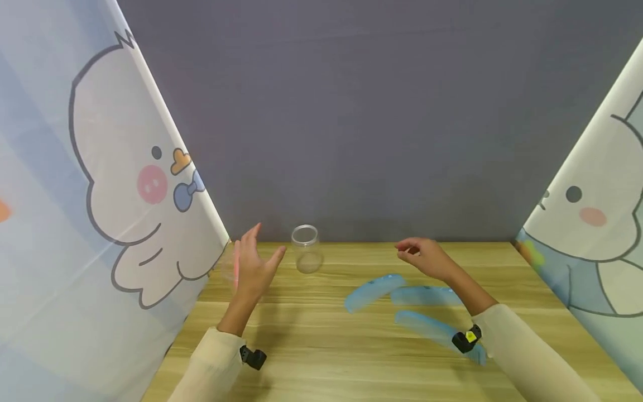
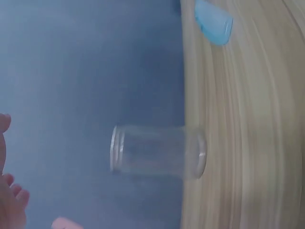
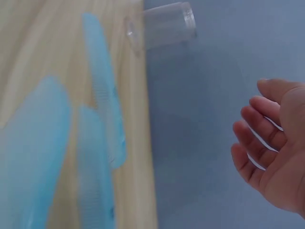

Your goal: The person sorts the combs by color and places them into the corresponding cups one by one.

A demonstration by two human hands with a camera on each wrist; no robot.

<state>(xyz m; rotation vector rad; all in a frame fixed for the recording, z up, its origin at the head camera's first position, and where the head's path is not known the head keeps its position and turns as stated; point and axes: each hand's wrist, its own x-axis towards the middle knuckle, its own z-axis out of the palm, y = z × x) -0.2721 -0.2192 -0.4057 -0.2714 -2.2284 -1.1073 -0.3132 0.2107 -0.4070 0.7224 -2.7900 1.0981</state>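
Note:
My left hand (image 1: 255,267) is raised at the left of the table, fingers extended and thumb spread, holding nothing. Partly hidden behind it is a pink strip (image 1: 236,262) beside something see-through. A clear empty jar (image 1: 306,251) without a lid stands upright just right of that hand, also visible in the left wrist view (image 2: 152,151). My right hand (image 1: 424,257) hovers past the combs with fingers loosely bent and nothing in them. Below it lie three translucent blue combs: one slanted (image 1: 372,291), one level (image 1: 422,296) and one nearer (image 1: 427,325), partly covered by the right wrist.
The wooden table (image 1: 321,357) ends at a grey backdrop (image 1: 331,123). Cartoon-printed curtains close off the left side (image 1: 120,167) and the right side (image 1: 603,240). A black camera is strapped on each wrist.

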